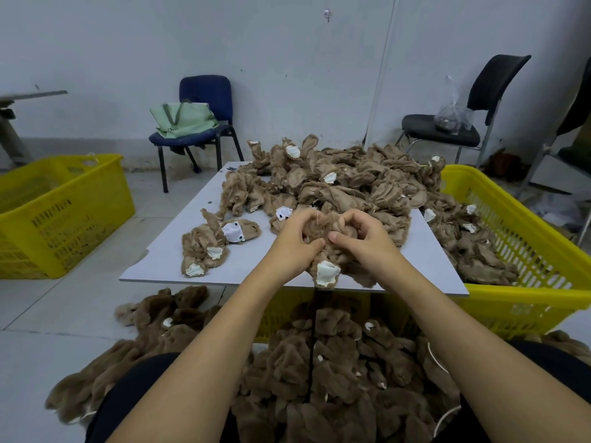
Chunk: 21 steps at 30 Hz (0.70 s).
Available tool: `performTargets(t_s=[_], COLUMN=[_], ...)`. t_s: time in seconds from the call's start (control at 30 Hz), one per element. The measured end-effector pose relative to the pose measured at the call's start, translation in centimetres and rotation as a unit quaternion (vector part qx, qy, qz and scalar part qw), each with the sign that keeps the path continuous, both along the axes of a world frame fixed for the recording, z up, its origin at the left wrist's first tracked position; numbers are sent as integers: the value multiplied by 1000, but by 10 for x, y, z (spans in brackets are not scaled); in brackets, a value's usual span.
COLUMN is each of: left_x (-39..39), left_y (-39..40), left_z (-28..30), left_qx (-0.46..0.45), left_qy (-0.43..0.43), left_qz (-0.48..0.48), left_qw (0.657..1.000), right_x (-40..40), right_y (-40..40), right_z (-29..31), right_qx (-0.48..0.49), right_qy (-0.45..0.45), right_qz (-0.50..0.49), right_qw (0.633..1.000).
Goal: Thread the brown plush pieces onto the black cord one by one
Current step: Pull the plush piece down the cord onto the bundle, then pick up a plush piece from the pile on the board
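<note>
Grey worktop (179, 251): big heap of brown plush pieces (335, 180) at far-right corner; one separate plush piece (208, 247) left of heap, nr front edge.

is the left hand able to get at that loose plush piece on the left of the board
Probably not straight away: the left hand grips the plush piece with the right hand. The way to the loose piece looks unobstructed.

Two hands: left (295, 243), right (361, 239). Two yellow crates: left edge (60, 215), right (527, 251). Two chairs: blue (204, 100), black (460, 126). One cord (311, 350). One board (256, 260). Plush pieces (335, 180) too many to count.
</note>
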State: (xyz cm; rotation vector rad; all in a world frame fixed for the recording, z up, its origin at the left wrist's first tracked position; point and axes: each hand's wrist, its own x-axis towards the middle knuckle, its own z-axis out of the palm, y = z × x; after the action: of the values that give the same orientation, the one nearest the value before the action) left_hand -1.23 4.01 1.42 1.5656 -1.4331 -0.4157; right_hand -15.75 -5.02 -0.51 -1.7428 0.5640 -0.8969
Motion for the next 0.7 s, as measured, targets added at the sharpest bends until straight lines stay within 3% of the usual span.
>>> performTargets(t_s=[0.1, 0.3, 0.43, 0.7], left_x=[-3, -13, -17, -18], left_y=[-3, -6, -7, -9], left_z=[-4, -14, -16, -16], left_qx=[-34, -41, -31, -29], left_qy=[16, 128, 167, 158], left_qz=[28, 49, 34, -9], left_qw=[999, 990, 985, 987], right_x=[1, -4, -7, -14], right_y=[2, 0, -4, -8], right_z=[1, 7, 13, 20], right_qx=[-8, -6, -95, -159], right_qy=[-24, -20, 18, 53], right_qz=[-26, -45, -32, -7], right_qw=[999, 999, 995, 986])
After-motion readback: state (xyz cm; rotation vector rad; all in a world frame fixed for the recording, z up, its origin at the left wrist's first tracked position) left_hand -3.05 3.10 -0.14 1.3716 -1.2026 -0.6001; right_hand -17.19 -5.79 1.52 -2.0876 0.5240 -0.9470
